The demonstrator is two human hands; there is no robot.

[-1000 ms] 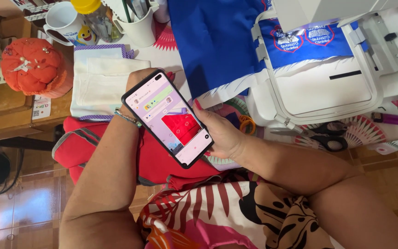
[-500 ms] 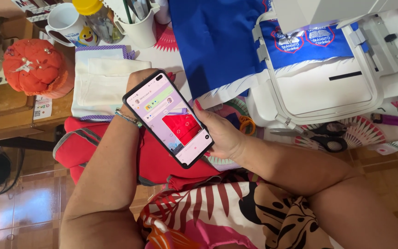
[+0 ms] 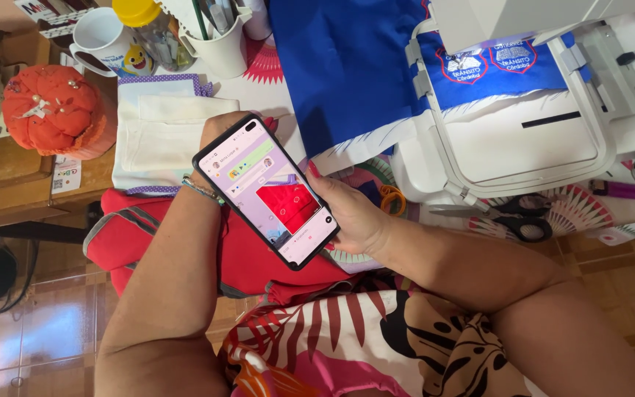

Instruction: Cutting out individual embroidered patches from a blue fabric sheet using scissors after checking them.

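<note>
Over her lap, both hands, left hand & right hand, had fingers curled round the phone; prob light, stiff, slick glass, so edges were best grip imo.

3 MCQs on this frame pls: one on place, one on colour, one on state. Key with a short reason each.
1. Where does the black-handled pair of scissors lie?
A. inside the white mug
B. on the table just below the embroidery hoop frame
C. on the tiled floor

2. What colour is the pincushion at the left?
A. orange-red
B. green
C. black

3. What state is the phone in?
A. screen lit, held in both hands
B. face down on the table
C. screen dark, held by one hand only

Key: B, the scissors rest by the lower edge of the embroidery hoop frame. A, the pincushion is orange-red with pins stuck in it. A, the phone shows a bright screen, with the left hand behind its top and the right hand at its side.
</note>
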